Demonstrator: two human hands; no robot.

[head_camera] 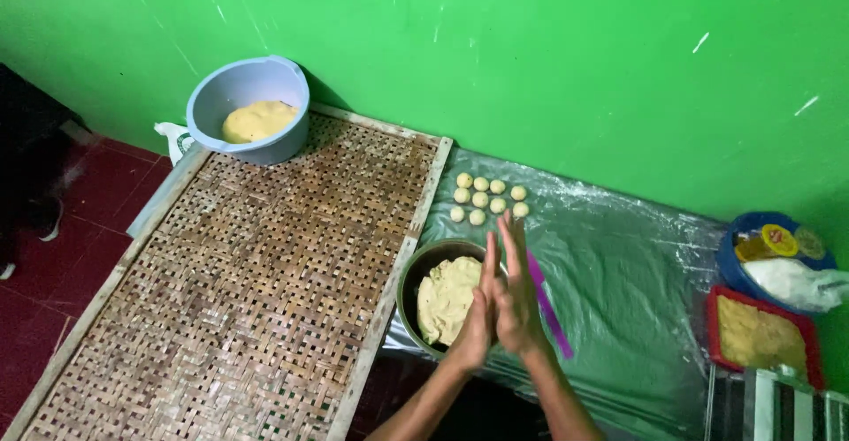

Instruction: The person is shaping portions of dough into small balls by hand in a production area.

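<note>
Hands pressed palm to palm over the dough bowl.

Left hand [475, 322] and right hand [517, 295] meet flat, fingers straight; whether anything lies between them cannot be told. Just beside them a dark bowl [412, 275] holds yellow dough [447, 298], a purple strip [548, 306] on the plastic sheet [619, 291]. Farther off, nine dough balls [487, 198] sit in rows. A woven tray [256, 264] lies left, a blue basin [250, 105] at its far end.

Both forearms rise from the bottom edge of the frame, right of centre, and converge. The left hand [476, 317] and right hand [516, 292] press palm against palm, fingers straight and pointing toward the upper frame, the right reaching slightly higher.
</note>
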